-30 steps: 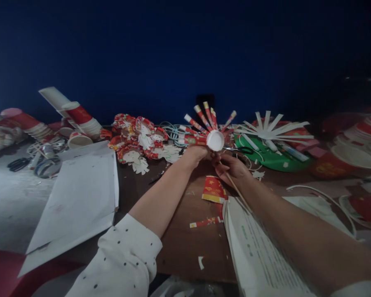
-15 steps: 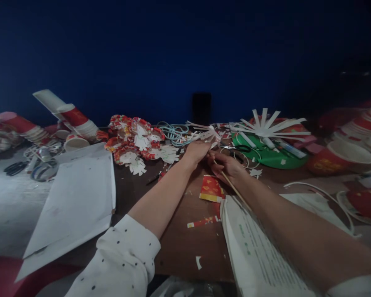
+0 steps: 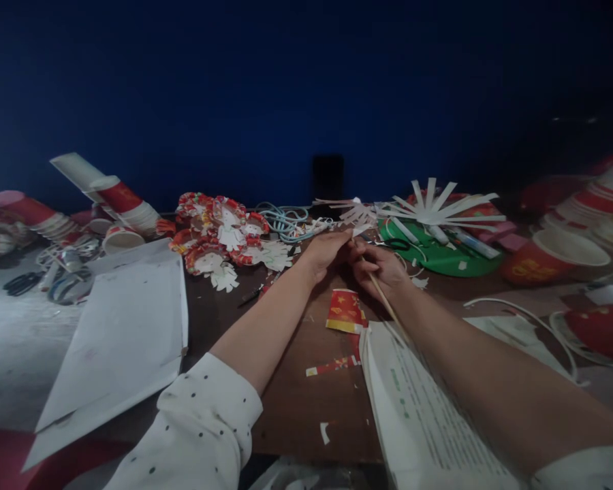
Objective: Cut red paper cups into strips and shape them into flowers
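Over the middle of the brown table, my right hand [image 3: 381,269] is closed round a thin wooden stick [image 3: 383,298] that slants back under my forearm. Beside it, my left hand [image 3: 328,254] is closed, its fingertips meeting the right hand near the stick's far end. Just beyond the fingertips shows a white paper piece cut into strips [image 3: 356,212], which the left fingers seem to pinch; the contact is partly hidden. Below the hands lies a red and yellow cut piece of paper cup [image 3: 343,309]. Scissors [image 3: 399,245] lie behind my right hand.
Red decorated paper crafts [image 3: 217,228] are heaped left of centre. A fringed white paper cup [image 3: 433,212] rests over a green plate [image 3: 462,262]. White sheets [image 3: 120,333] lie left and a printed paper bag [image 3: 419,408] right. Stacked cups [image 3: 125,201] lean at the back left.
The view has shifted slightly. Both hands stay together; the strip-cut paper beyond them now shows more spread out, and the right hand has turned a little on the stick.
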`<action>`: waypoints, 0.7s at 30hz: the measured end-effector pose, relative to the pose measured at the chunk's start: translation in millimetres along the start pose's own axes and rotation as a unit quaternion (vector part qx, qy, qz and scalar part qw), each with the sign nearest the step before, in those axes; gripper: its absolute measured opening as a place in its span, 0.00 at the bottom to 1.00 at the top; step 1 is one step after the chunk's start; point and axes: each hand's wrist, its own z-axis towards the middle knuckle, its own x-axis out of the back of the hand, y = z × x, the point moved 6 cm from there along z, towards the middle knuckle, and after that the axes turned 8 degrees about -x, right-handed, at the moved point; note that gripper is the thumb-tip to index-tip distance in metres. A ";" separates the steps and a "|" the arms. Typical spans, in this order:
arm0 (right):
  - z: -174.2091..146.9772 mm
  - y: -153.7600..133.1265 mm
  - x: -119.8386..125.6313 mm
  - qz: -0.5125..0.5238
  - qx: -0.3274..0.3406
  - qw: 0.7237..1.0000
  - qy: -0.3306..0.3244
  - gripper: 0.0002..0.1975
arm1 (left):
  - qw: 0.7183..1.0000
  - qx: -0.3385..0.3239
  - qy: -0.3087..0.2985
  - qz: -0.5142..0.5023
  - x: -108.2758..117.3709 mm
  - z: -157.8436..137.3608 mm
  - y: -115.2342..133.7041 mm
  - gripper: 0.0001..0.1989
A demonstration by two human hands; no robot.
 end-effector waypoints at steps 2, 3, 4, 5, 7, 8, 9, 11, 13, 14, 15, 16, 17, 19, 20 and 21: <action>-2.0 -6.3 2.4 0.007 0.021 1.000 -0.008 0.07 | 0.999 -0.023 -0.042 -0.021 -5.9 -1.5 3.8 0.09; -2.6 -8.5 4.1 0.016 0.027 0.999 -0.004 0.07 | 0.998 -0.034 -0.057 -0.023 -7.6 -1.8 5.1 0.09; -2.8 -9.6 5.6 0.029 0.027 0.999 0.002 0.08 | 0.997 -0.044 -0.064 -0.021 -8.0 -1.6 5.7 0.10; -2.7 -9.5 6.6 0.043 0.023 0.999 0.008 0.09 | 0.996 -0.053 -0.065 -0.016 -7.4 -0.8 5.4 0.11; -1.7 -6.7 6.5 0.068 0.008 0.998 0.017 0.11 | 0.996 -0.071 -0.056 -0.002 -3.8 2.8 3.1 0.12; -1.1 -4.8 5.4 0.071 0.001 0.997 0.019 0.11 | 0.996 -0.078 -0.049 0.006 -1.5 5.1 1.3 0.11; -0.8 -3.3 3.9 0.065 -0.003 0.998 0.018 0.11 | 0.995 -0.084 -0.044 0.012 0.6 7.3 -0.3 0.11; -0.7 -1.8 0.8 0.036 -0.001 0.999 0.015 0.11 | 0.995 -0.093 -0.040 0.023 3.3 10.8 -2.6 0.10; -1.1 -1.7 -1.3 0.007 0.007 1.000 0.012 0.10 | 0.994 -0.094 -0.039 0.025 4.0 11.7 -2.5 0.09; -1.2 -1.8 -1.7 -0.005 0.010 1.000 0.013 0.10 | 0.995 -0.090 -0.037 0.023 3.8 11.3 -1.8 0.09; -1.1 -2.0 -1.7 -0.017 0.015 1.000 0.016 0.09 | 0.996 -0.081 -0.033 0.021 3.6 10.4 -1.1 0.08; -0.9 -2.4 -1.3 -0.033 0.025 0.999 0.021 0.08 | 0.997 -0.068 -0.027 0.018 3.4 9.2 -0.4 0.08; -0.7 -3.4 -0.4 -0.054 0.041 0.997 0.031 0.07 | 0.998 -0.054 -0.019 0.017 3.4 8.0 0.0 0.07; -0.3 -6.1 2.9 -0.114 0.085 0.988 0.062 0.05 | 0.999 -0.031 -0.009 0.024 3.7 6.1 0.8 0.06; -0.3 -7.3 5.2 -0.147 0.108 0.980 0.083 0.06 | 0.999 -0.026 -0.007 0.031 3.9 5.6 1.2 0.06; -0.4 -8.2 7.9 -0.182 0.129 0.969 0.107 0.08 | 0.999 -0.025 -0.007 0.041 4.3 5.5 1.3 0.07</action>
